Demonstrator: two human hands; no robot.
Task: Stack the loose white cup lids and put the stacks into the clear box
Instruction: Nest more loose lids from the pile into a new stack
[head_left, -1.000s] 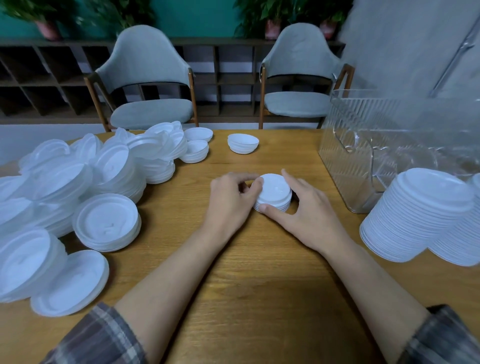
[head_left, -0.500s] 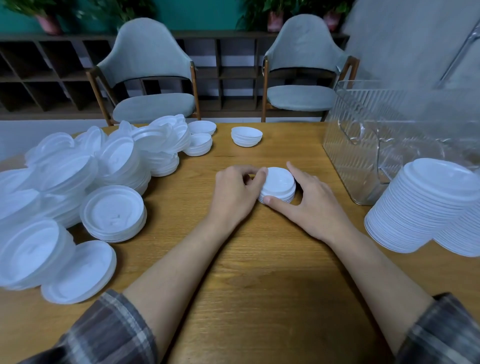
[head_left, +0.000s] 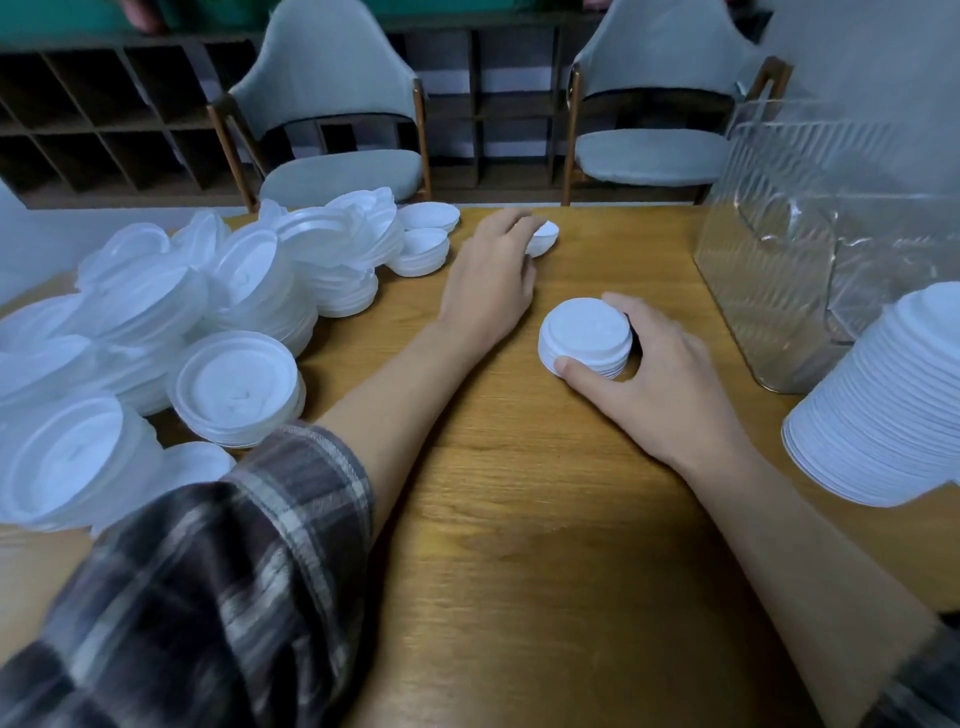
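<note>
Lid stack (head_left: 584, 335) in right hand (head_left: 660, 384); tall stack (head_left: 883, 405) fronts clear box (head_left: 779, 249).

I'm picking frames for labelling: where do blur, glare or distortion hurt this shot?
Head view, centre: right hand and its lid stack are crisp. Head view, lower left: plaid sleeve is smeared. Head view, far: left hand is slightly soft. Head view, right: clear box walls glint, obscuring its inside.

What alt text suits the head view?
The right hand grips a short stack of small white plastic lids on the wooden table; the left hand reaches for a similar small pile farther back. Larger white lids heap left; a clear ribbed box stands right.
</note>
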